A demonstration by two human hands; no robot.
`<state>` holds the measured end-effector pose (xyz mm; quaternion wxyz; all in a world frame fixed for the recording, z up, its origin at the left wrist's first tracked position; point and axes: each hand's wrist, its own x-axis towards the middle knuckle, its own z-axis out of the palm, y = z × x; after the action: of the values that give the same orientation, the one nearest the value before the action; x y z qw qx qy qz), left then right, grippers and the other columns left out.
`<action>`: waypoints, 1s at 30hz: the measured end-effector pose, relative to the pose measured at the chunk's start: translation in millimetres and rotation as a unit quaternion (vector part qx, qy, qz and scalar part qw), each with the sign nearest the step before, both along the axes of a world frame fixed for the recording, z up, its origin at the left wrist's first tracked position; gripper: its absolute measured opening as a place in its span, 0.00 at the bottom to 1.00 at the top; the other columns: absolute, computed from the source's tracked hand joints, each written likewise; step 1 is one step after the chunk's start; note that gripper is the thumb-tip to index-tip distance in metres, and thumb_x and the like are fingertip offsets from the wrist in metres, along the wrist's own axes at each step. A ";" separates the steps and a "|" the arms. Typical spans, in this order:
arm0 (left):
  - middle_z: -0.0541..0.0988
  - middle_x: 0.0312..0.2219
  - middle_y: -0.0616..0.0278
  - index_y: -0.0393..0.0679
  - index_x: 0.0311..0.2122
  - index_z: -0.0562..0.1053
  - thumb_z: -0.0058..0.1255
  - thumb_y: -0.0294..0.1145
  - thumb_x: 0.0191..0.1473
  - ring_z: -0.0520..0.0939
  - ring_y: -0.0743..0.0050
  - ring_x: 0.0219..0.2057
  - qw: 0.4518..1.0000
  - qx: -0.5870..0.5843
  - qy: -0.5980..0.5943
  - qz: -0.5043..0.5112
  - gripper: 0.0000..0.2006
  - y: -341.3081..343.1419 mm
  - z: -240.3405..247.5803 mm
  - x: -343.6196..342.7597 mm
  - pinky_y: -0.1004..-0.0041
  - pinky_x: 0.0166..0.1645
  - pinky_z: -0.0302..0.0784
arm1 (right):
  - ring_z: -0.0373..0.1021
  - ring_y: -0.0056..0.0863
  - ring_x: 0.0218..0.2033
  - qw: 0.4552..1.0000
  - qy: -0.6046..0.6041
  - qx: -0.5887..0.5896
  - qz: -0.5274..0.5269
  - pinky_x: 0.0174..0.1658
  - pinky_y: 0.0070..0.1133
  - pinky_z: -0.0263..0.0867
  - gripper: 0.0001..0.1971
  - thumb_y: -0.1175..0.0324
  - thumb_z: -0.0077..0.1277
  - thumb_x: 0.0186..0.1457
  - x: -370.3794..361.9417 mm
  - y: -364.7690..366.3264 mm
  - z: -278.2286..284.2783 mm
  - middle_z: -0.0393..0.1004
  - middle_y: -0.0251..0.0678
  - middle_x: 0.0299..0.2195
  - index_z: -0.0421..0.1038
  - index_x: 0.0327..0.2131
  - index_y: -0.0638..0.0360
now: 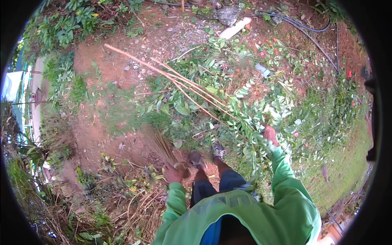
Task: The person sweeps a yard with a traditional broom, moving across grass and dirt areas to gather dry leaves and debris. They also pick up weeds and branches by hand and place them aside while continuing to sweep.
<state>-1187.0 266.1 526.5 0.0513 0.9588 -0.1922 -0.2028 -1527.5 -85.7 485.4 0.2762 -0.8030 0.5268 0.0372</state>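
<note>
My left hand (173,174) is closed around the bound end of a stick broom (160,143), whose thin bristles fan out forward and to the left, slightly blurred. Out to the right, my right hand (270,135) grips several long leafy branches (249,122). Their bare brown stems (179,79) stretch away to the upper left, over a heap of cut leaves (185,104). Foliage partly covers the right fingers. Both arms wear green sleeves, and my shoes (217,150) stand between the two hands.
Cut greenery with red flowers litters the ground ahead and right. A grey-blue object (262,70) lies among it. Farther off are a pale piece of wood (234,28), a rock (228,15) and a black hose (302,25). Plants and dry stalks (141,204) border the left.
</note>
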 end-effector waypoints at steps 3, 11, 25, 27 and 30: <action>0.55 0.58 0.39 0.36 0.61 0.51 0.64 0.37 0.36 0.57 0.37 0.58 0.932 -0.164 -0.145 -0.290 0.48 -121.1 114.1 57.7 0.47 0.61 0.50 | 0.72 0.41 0.31 0.982 -0.122 -0.121 0.081 0.36 0.32 0.68 0.20 0.65 0.58 0.35 -6.0 3.5 72.1 0.75 0.44 0.29 0.74 0.38 0.59; 0.50 0.63 0.47 0.46 0.65 0.46 0.70 0.38 0.26 0.49 0.44 0.64 0.743 0.050 -0.081 -0.663 0.59 -329.8 117.5 122.9 0.43 0.64 0.39 | 0.73 0.40 0.34 0.996 0.038 -0.047 0.066 0.47 0.33 0.64 0.21 0.66 0.55 0.33 -19.9 53.8 164.1 0.77 0.45 0.35 0.76 0.37 0.58; 0.74 0.46 0.45 0.42 0.52 0.71 0.68 0.46 0.29 0.74 0.57 0.51 0.501 0.360 0.340 -0.710 0.39 -346.4 -138.9 171.2 0.60 0.54 0.68 | 0.69 0.40 0.35 0.992 0.116 0.040 -0.031 0.36 0.32 0.57 0.16 0.70 0.52 0.30 20.5 118.4 139.7 0.70 0.39 0.29 0.68 0.30 0.56; 0.81 0.25 0.55 0.38 0.29 0.80 0.63 0.39 0.34 0.81 0.62 0.27 0.566 0.373 0.430 -0.597 0.17 -290.4 -167.6 199.2 0.61 0.32 0.77 | 0.68 0.40 0.36 0.992 0.127 0.024 0.001 0.37 0.32 0.59 0.17 0.70 0.52 0.31 22.8 107.9 123.6 0.70 0.38 0.30 0.69 0.32 0.57; 0.79 0.19 0.56 0.39 0.27 0.79 0.60 0.39 0.39 0.80 0.66 0.23 0.632 0.339 0.417 -0.559 0.13 -252.8 -139.6 208.7 0.65 0.29 0.76 | 0.68 0.40 0.37 0.988 0.145 0.056 0.015 0.37 0.34 0.60 0.16 0.70 0.50 0.34 4.2 104.8 108.4 0.70 0.37 0.32 0.70 0.33 0.57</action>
<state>-978.2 13.2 386.9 -0.3253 0.4319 -0.5671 -0.6214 -1523.2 19.2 593.8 0.2411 -0.7799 0.5466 0.1866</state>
